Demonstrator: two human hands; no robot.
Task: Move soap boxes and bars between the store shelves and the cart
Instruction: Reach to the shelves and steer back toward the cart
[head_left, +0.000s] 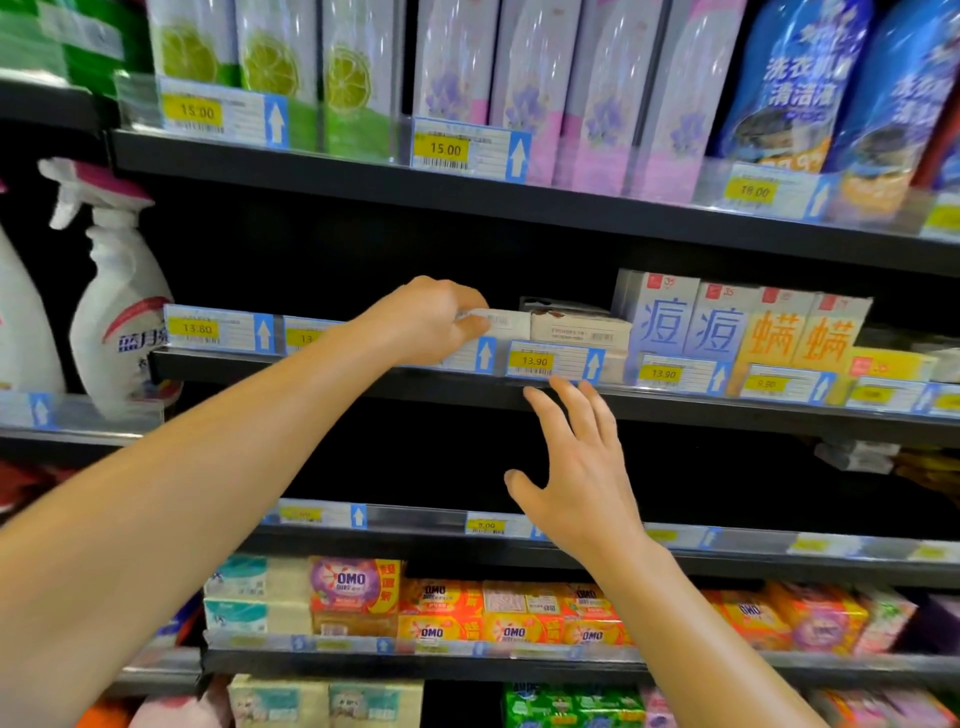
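Head view: left hand curled in a pinching grip on the end of a white soap box, box lying flat at the front of the middle shelf, just left of a stack of like boxes and touching it. Right hand below the shelf edge, fingers spread and straight, holding nothing, well apart from the box. Judged light, stiff cardboard, smooth and crushable at the corners; best taken across the narrow end or short sides, as gripped now.
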